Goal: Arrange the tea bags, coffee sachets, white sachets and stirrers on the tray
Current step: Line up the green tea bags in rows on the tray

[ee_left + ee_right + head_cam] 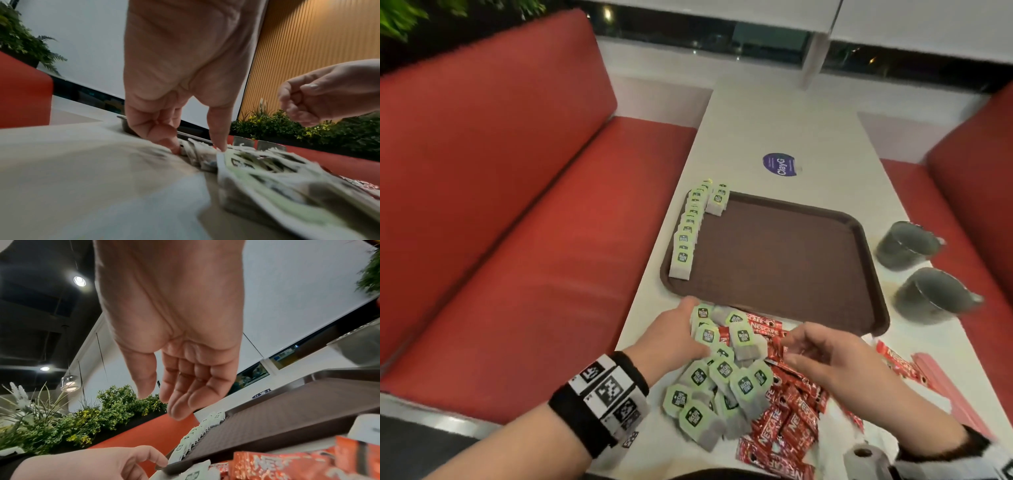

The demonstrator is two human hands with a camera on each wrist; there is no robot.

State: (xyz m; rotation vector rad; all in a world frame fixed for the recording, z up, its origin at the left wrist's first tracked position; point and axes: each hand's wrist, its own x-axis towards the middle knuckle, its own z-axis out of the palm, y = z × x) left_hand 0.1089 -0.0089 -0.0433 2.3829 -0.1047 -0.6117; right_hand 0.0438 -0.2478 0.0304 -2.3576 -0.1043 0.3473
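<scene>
Left hand point(681, 334) lay at the left side of the loose heap of green-labelled paper tea bags point(717, 380), fingers curled down into the pile; in the left wrist view the fingertips point(221, 147) touched the bags, but blur prevented telling whether any bag was actually pinched. Right hand point(825, 356) hovered just above the same heap, fingers relaxed and apart, palm bare, holding nothing.

That heap sat on the white table point(774, 130) just off the near edge of the brown rectangular plastic tray point(784, 260). One row of tea bags point(690, 229) stood overlapping along the tray's left edge, and a small separate stack point(718, 200) stood at its far left corner. All other tray surface carried nothing.

Red foil coffee sachets point(787, 418) lay scattered beneath and to the right of the tea-bag heap, none on the tray. Pale pink stirrer-like strips point(941, 383) lay towards the table's right edge, also off the tray. White sachets could not be identified with confidence.

Assessment: the task was at an early stage. Tea bags were partly placed; the remaining tea bags, all coffee sachets, stirrers and white sachets were outstanding.

Two grey cups point(921, 270) stood beside the tray's right edge.
</scene>
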